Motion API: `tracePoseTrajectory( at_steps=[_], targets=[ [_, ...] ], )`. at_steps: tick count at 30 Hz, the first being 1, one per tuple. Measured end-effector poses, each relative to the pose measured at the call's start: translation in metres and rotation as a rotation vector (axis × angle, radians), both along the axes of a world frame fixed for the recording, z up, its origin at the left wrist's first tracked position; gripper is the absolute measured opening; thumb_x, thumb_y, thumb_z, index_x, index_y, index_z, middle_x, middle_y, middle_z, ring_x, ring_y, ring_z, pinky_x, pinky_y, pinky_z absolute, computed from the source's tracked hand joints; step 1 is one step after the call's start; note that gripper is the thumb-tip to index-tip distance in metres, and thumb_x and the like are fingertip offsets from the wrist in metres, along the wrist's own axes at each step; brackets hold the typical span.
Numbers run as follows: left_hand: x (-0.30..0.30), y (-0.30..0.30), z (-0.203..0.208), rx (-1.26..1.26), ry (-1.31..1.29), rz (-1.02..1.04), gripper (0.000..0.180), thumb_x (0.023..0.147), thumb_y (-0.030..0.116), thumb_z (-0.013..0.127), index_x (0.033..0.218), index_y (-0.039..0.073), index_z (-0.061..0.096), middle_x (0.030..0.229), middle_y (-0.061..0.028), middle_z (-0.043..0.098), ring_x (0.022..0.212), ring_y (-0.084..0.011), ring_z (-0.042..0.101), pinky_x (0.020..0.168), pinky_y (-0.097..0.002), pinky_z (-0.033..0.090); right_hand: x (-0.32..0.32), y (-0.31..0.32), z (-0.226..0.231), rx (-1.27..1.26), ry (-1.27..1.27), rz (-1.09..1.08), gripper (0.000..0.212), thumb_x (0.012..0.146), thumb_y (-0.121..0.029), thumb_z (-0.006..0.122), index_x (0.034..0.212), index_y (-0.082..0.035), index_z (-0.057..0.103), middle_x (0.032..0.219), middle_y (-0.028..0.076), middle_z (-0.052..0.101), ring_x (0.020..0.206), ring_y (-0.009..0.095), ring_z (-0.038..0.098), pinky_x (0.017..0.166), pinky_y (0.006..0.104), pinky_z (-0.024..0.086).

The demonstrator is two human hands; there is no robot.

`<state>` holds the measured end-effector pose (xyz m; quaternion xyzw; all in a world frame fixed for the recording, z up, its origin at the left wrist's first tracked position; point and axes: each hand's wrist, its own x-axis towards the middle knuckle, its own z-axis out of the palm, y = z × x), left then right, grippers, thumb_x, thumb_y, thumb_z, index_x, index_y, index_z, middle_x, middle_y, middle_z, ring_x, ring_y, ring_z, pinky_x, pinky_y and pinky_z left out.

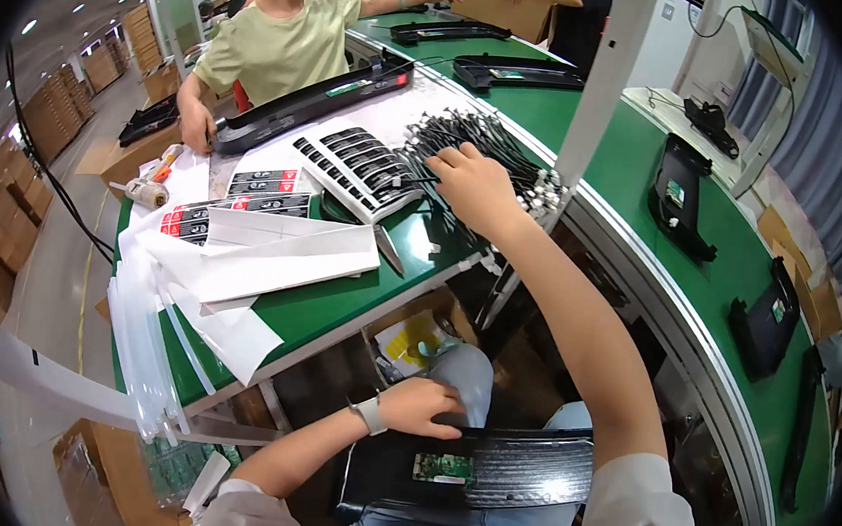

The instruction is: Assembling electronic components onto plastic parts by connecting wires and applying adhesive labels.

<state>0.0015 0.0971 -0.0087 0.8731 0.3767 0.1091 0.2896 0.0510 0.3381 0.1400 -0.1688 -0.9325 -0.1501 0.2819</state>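
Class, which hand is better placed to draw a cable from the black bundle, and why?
Probably the right hand: it reaches forward, its fingers at the near edge of the black cable bundle. The left hand is well away from it, beside the black panel.

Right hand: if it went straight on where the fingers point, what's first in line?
Likely the near-left ends of the black cable bundle, right at the fingertips of the right hand; the sheet of black labels appears beyond. Depth is unclear from this single view.
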Motion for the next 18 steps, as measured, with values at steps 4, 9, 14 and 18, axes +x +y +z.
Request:
tracePoseTrajectory(
  at_steps=[4, 9, 14, 18],
  targets=[
    [-0.021, -0.016, 0.037, 0.063, -0.344, 0.249, 0.023, 0.092, 0.023, 0.062, 0.101, 0.003, 0.069, 0.098, -0.0121, 0.067, 0.087, -0.03, 0.066, 0.079, -0.0368, 0.052, -0.016, 0.022, -0.002, -0.02, -0.134, -0.084, 0.009, 0.078, -0.008, 0.065, 0.083, -0.01, 0.071, 0.084, 0.003, 0.068, 0.093, 0.023, 0.064, 0.071, 0.0371, 0.055],
    [-0.043, -0.021, 0.074, 0.187, -0.712, 0.578, 0.011, 0.089, 0.008, 0.061, 0.091, 0.0, 0.068, 0.084, -0.0103, 0.068, 0.074, -0.0209, 0.065, 0.068, -0.029, 0.051, 0.037, 0.015, 0.062, 0.098, 0.665, -0.075, 0.017, 0.088, -0.006, 0.058, 0.097, -0.012, 0.071, 0.092, 0.006, 0.071, 0.081, 0.022, 0.067, 0.068, 0.0357, 0.053],
    [-0.033, 0.0, 0.108, 0.121, -1.095, 0.743, 0.013, 0.093, 0.005, 0.058, 0.093, -0.004, 0.067, 0.087, -0.0065, 0.067, 0.077, -0.0114, 0.063, 0.07, -0.0237, 0.049, 0.11, 0.019, 0.082, -0.944, 1.364, 0.003, 0.024, 0.101, -0.021, 0.053, 0.104, -0.001, 0.066, 0.087, 0.006, 0.068, 0.063, 0.01, 0.06, 0.053, 0.026, 0.047],
    [-0.008, 0.016, 0.126, 0.095, -1.202, 0.68, 0.014, 0.094, 0.004, 0.058, 0.098, -0.005, 0.067, 0.092, -0.0067, 0.067, 0.08, -0.0105, 0.062, 0.073, -0.0232, 0.05, 0.145, 0.031, 0.067, -0.933, 1.796, 0.146, 0.026, 0.101, -0.02, 0.052, 0.108, 0.003, 0.062, 0.087, 0.008, 0.067, 0.06, 0.011, 0.059, 0.052, 0.0241, 0.045]
  ],
)
